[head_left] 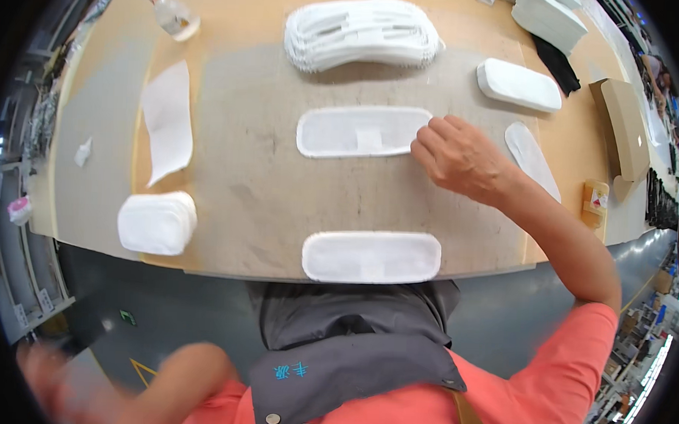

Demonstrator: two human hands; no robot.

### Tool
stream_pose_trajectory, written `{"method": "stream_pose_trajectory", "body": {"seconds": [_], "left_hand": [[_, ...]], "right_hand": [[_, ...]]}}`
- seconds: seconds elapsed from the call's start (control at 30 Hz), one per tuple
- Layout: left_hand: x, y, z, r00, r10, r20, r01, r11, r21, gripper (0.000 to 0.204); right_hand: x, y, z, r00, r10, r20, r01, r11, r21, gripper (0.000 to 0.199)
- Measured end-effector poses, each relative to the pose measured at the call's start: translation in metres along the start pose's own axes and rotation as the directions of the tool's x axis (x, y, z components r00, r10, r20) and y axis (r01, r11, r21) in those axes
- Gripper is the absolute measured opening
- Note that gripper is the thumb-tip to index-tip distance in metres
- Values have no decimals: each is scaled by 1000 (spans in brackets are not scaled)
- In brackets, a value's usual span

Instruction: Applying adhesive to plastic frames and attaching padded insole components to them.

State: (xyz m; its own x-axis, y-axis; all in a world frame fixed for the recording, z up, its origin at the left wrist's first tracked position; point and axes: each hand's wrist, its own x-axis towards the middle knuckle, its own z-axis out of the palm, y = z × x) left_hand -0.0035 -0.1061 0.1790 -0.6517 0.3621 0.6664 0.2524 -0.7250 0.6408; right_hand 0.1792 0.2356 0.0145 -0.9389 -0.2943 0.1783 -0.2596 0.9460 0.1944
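Note:
My right hand point(459, 158) is closed over the right end of a flat white fabric pad point(331, 132) with rounded ends. The pad lies on the table and has a small white patch near its middle. Out past the table's left front side is my left hand point(44, 373), smeared by motion; its fingers cannot be made out. Along the front edge, right before my body, lies a second white pad point(406, 254) of the same shape.
A thick pile of white pads point(362, 35) sits at the back. White stacks stand at front left point(156, 223) and right point(519, 85). A white sheet point(167, 125) and a clear bottle point(174, 19) are at left; a cardboard piece point(622, 133) and amber container point(594, 204) at right.

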Motion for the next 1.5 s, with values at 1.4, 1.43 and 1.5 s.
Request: {"method": "stream_pose_trajectory", "body": {"seconds": [1.4,1.43,1.5], "left_hand": [[-124,-126,-12,358,-929,-97,931,363,-36,40],[-130,-121,-16,393,-911,-125,917,378,130,38],[-133,-108,-17,333,-935,-126,914,287,288,39]], "right_hand": [[-15,-120,-96,320,843,432,-369,-309,876,10],[-25,-133,-86,281,819,500,-391,-378,839,9],[-42,-156,-66,197,783,590,-505,-435,746,14]]}}
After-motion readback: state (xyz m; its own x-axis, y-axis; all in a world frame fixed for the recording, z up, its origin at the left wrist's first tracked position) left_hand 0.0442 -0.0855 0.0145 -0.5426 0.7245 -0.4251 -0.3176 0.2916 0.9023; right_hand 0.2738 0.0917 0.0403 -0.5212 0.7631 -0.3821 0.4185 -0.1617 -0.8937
